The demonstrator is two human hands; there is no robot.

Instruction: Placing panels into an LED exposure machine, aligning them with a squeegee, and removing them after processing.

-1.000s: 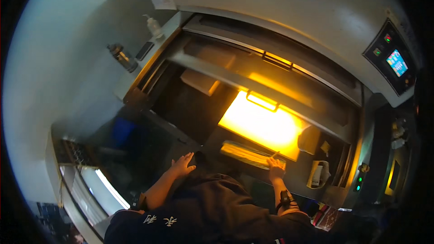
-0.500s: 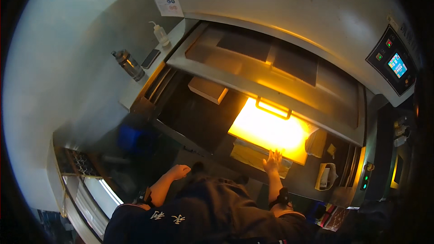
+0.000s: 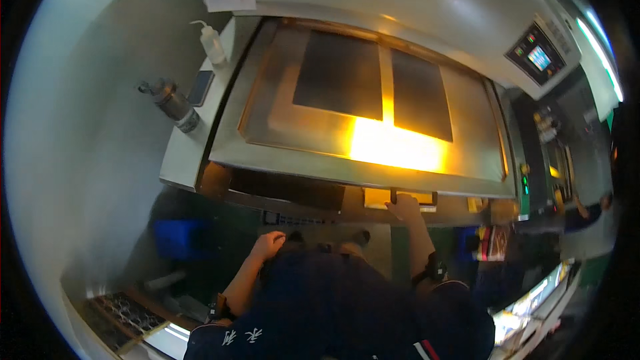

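My right hand [image 3: 404, 208] is closed round the dark handle [image 3: 428, 198] on the front edge of a wide metal-framed tray [image 3: 280, 155]. Two dark rectangular sheets [image 3: 343, 73] show side by side within the tray, seemingly under a clear cover. A bright amber glow [image 3: 397, 147] covers their near end. Below the tray, a yellow item [image 3: 377, 198] shows only in part, beside my right fingers. My left hand [image 3: 269, 245] hangs by my body, its fingers curled with nothing visible in them, apart from the machine.
On the left ledge stand a squeeze bottle [image 3: 212, 45], a phone [image 3: 201, 88] and a dark drinking bottle [image 3: 175, 107]. A control panel [image 3: 535, 55] is at the upper right. A blue bin [image 3: 179, 239] stands low on the left. Another person [image 3: 590, 213] is at far right.
The framed tray has come out towards me, covering most of the lower shelf. My right hand has gone from reaching over the yellow stack to gripping the handle. The head view has shifted.
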